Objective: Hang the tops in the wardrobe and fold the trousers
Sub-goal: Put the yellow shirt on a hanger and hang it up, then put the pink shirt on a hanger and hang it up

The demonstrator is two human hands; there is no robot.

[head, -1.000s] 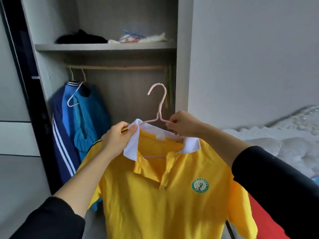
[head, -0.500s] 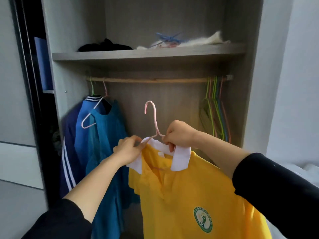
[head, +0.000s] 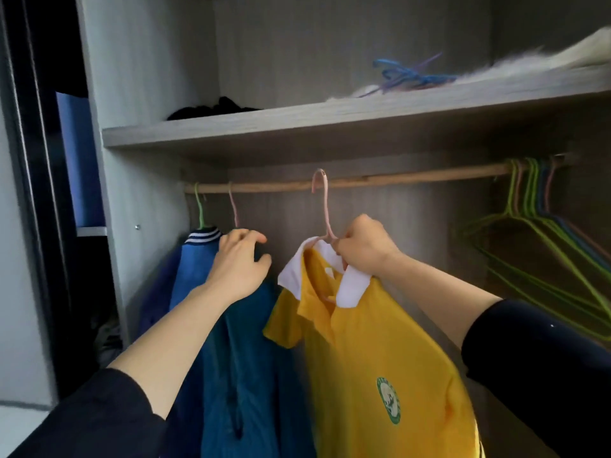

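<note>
polo shirt point(head: 373, 358), yellow, white collar, on pink hanger point(head: 325, 206). location: inside the wardrobe, below the middle of the rail point(head: 413, 178); hook raised to the rail, whether it has caught over it cannot be told.

handling (judged): light, soft knit, drapes and swings freely; no risk of breakage; collar and shoulders could slip off the thin wire if tilted. best taken at the hanger neck, just under the hook, not by the cloth.

grip: right hand point(head: 363, 249) clenched around the hanger neck, with part of the collar pinched in. left hand point(head: 241, 259) released, fingers spread and loosely bent, grasping nothing, at the shoulder of the teal top point(head: 251, 358); contact uncertain.

markings: round green-and-white badge point(head: 388, 403) on the chest; ring of lettering too small and blurred to read. no other writing visible.

adjacent: teal top and blue jacket point(head: 195, 259) with striped collar, hung at the rail's left end; bundle of empty hangers point(head: 535, 233), green, blue and pink, at its right end. shelf point(head: 297, 127) above holds a dark bundle towards its left end, with loose hangers and pale fluff towards its right.
</note>
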